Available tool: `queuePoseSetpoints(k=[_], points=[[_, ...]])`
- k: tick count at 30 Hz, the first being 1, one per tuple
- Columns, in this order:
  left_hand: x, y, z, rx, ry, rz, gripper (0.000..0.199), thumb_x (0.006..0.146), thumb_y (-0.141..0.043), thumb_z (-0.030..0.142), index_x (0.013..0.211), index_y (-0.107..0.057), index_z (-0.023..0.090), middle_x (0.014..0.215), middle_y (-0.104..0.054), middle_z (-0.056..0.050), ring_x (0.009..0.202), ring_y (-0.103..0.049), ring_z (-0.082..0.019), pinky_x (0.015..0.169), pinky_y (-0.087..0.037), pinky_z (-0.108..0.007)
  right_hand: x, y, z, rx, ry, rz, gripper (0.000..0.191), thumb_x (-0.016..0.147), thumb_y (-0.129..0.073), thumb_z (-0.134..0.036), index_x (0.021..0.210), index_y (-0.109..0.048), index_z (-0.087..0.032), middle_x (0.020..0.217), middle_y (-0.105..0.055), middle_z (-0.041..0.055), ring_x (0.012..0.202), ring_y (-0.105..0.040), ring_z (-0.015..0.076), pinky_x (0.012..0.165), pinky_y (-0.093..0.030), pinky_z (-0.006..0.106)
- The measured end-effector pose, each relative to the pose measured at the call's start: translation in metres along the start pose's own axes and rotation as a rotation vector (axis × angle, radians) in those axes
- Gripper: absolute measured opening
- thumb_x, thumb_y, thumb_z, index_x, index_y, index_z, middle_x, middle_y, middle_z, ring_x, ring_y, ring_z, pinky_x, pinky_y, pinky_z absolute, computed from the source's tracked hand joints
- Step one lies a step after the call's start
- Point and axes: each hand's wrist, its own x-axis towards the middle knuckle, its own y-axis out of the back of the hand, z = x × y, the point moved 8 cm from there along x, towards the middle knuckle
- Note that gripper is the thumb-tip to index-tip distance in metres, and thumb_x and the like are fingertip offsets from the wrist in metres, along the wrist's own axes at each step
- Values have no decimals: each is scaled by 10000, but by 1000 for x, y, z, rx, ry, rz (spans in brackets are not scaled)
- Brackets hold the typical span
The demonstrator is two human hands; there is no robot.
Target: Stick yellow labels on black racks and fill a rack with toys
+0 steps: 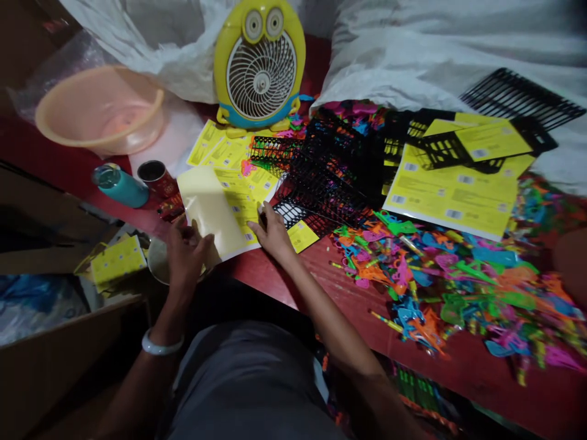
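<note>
From where I stand, the person's two hands are apart, one at each side of a cream sheet (211, 208) that lies over yellow label sheets (242, 198) near the front edge of the red worktop (268, 278). The left hand (188, 244), with a pale bangle at the wrist, is at the cream sheet's near left edge, thumb and fingers bent; I can't tell whether they pinch it. The right hand (273, 231) is at the right edge of the yellow sheets, thumb and forefinger close together (something dark shows by the fingertips, too small to make out).

Room is tight around that spot. Black plastic grids (325, 177) crowd just beyond the right hand, with a small yellow card (301, 236) beside the wrist. On the left, a dark red cup (156, 178) and a turquoise bottle (123, 186) stand near the cream sheet, and a fan (261, 79) stands behind. A bowl (158, 260) sits partly under the left hand. The widest strip of red surface runs between the right forearm and the heap of colourful plastic pieces (458, 281).
</note>
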Motion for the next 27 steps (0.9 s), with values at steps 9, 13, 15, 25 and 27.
queuePoseSetpoints(k=[9,13,15,25,27], points=[[14,-4,5,104,-103,2,740,705,-846,371,1361,-573,166,1400,-598,-175,1347,-520,-371,1175,-388,-563,59,-24,10,73,-243,-60,755,911,-664,-571,1480,-481,-109,1236,-717,191,1215,-632,340,1079,-476,492],[14,1,17,22,-125,46,831,697,-844,302,1440,-496,179,1468,-552,-182,1353,-537,-353,1155,-435,-530,71,-20,7,160,-234,10,571,923,-653,-454,1383,-543,-134,1096,-727,127,1043,-668,262,975,-521,418],[13,3,23,-51,-138,32,785,730,-804,275,1445,-494,181,1435,-585,-164,1265,-604,-312,1061,-524,-472,68,-8,1,134,-178,119,503,913,-663,-405,1337,-585,-147,1193,-697,159,1136,-629,283,1021,-496,444],[6,-3,22,-169,-92,-49,678,775,-742,257,1420,-545,194,1334,-683,-130,1191,-664,-291,1002,-560,-446,67,6,-72,-13,63,123,237,1001,-601,-343,1170,-712,-218,1229,-693,105,1204,-559,288,1064,-415,429],[5,-2,23,-177,-95,-59,660,782,-733,247,1415,-552,201,1335,-680,-121,1183,-665,-284,979,-569,-423,74,3,-80,-73,83,69,204,981,-639,-342,1118,-729,-221,1189,-698,108,1181,-551,304,1030,-412,449]])
